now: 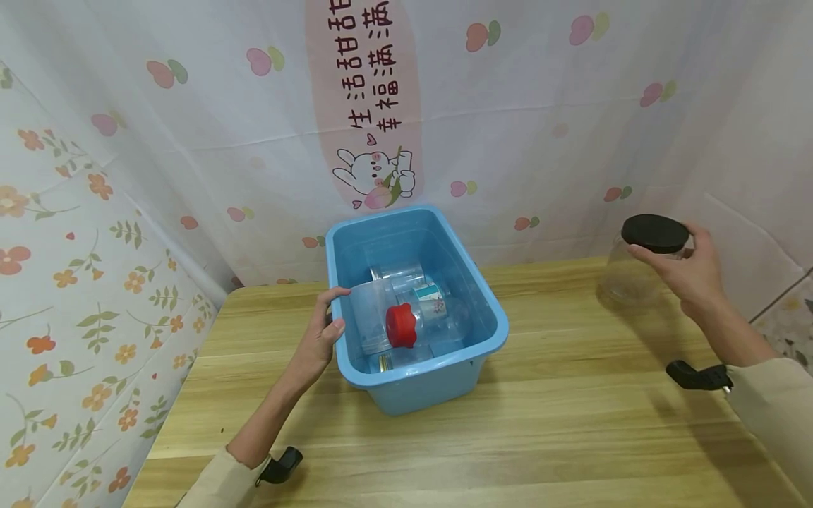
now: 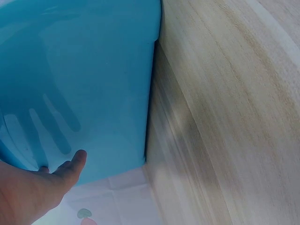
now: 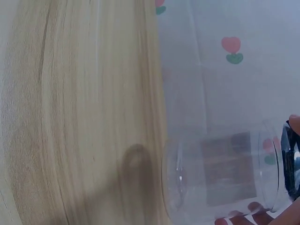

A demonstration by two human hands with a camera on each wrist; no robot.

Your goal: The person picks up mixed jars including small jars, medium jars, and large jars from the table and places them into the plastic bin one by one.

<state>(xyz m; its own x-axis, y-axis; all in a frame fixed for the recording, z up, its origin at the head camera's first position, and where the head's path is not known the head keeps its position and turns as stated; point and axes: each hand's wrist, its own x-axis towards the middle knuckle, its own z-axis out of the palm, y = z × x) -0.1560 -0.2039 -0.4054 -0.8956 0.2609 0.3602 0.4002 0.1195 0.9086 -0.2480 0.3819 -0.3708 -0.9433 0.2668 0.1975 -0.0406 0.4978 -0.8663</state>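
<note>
A blue plastic tub (image 1: pixel 416 395) stands on the table, with several clear containers inside. Among these, a clear jar with a red lid (image 1: pixel 401 326) lies on its side next to a frosted plastic container (image 1: pixel 370 314). My left hand (image 1: pixel 320 337) grips the tub's left rim; the left wrist view shows that hand (image 2: pixel 44 187) close against the blue wall. Far to the right, my right hand (image 1: pixel 692 271) holds a clear jar with a black lid (image 1: pixel 655 234) by its lid, upright at the table's back edge. The right wrist view shows the jar's clear body (image 3: pixel 225 173) with fingers along it.
The wood-grain table (image 1: pixel 559 423) runs back to a patterned curtain (image 1: pixel 508 155) with printed writing and a rabbit. A floral cloth (image 1: pixel 95 296) hangs at the left. Black camera mounts (image 1: pixel 697 375) sit on both wrists.
</note>
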